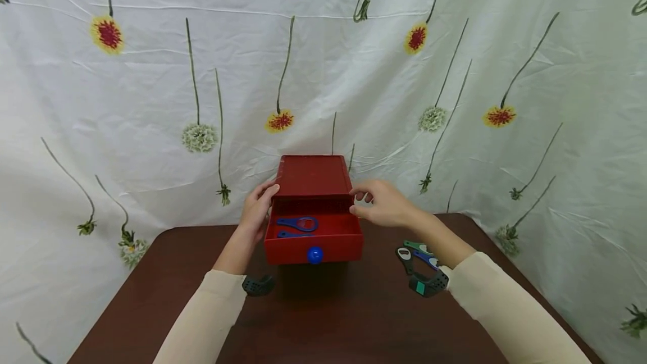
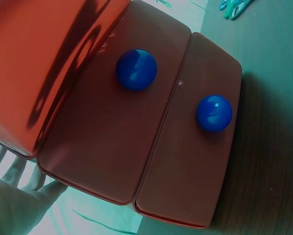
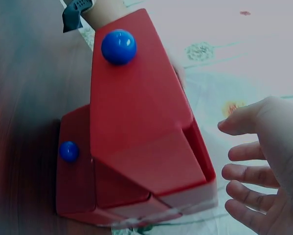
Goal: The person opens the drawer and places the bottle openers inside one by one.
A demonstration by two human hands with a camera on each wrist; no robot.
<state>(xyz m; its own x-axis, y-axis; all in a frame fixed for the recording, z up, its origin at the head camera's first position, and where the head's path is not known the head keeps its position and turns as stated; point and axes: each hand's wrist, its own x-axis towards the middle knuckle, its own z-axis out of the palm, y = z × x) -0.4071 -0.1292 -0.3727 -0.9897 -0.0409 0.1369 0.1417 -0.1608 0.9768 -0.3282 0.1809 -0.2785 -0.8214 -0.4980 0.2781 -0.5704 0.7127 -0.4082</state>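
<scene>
A red drawer cabinet (image 1: 314, 176) stands on the table with its top drawer (image 1: 333, 247) pulled out. Two blue bottle openers lie inside, one (image 1: 298, 223) with its ring end in plain sight, the other (image 1: 295, 235) partly hidden by the drawer front. My left hand (image 1: 256, 209) rests against the cabinet's left side, fingers extended and the thumb near the top edge. My right hand (image 1: 381, 204) is at the drawer's right side, holding nothing; in the right wrist view its fingers (image 3: 251, 174) are spread, apart from the drawer.
Right of the cabinet, under my right forearm, lie a green bottle opener (image 1: 414, 245), a blue one (image 1: 425, 258) and a black one (image 1: 405, 260). Two lower drawers with blue knobs (image 2: 136, 70) are closed. A flowered cloth (image 1: 323, 72) hangs behind the dark table (image 1: 354, 319).
</scene>
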